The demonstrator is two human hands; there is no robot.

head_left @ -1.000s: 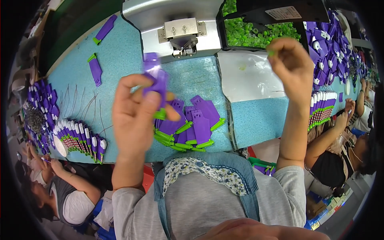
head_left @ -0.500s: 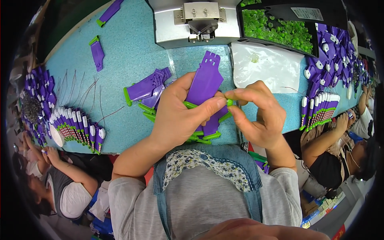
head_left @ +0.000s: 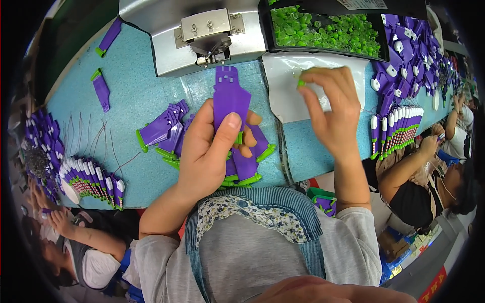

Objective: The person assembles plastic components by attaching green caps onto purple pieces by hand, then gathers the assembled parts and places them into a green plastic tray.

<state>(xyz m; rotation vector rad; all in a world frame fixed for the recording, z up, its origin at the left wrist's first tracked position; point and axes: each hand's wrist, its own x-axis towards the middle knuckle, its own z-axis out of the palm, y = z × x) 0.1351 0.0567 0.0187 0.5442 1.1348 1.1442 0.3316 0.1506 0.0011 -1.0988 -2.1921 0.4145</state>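
My left hand [head_left: 206,149] is closed around a flat purple plastic piece [head_left: 231,96], its thumb pressed on the face. The piece's notched end points away from me, and a bit of green shows below the fingers. Over a white plastic sheet [head_left: 283,103], my right hand [head_left: 334,108] pinches a small green cap [head_left: 301,83] between thumb and forefinger. Under and beside my left hand lie several more purple pieces [head_left: 160,126] with green ends, partly hidden by it. Beyond the sheet, a black bin [head_left: 323,51] holds many small green caps [head_left: 326,33].
A metal machine [head_left: 166,50] stands at the table's far side. Purple-and-white pieces are heaped [head_left: 404,65] at right, with a beaded row [head_left: 396,129] before them. Another beaded row [head_left: 93,177] lies at left, by thin wires. Other people sit on both sides.
My right hand has left the purple piece and moved away and slightly right, over the white sheet. The purple piece in my left hand has shifted left in view, as has the whole scene.
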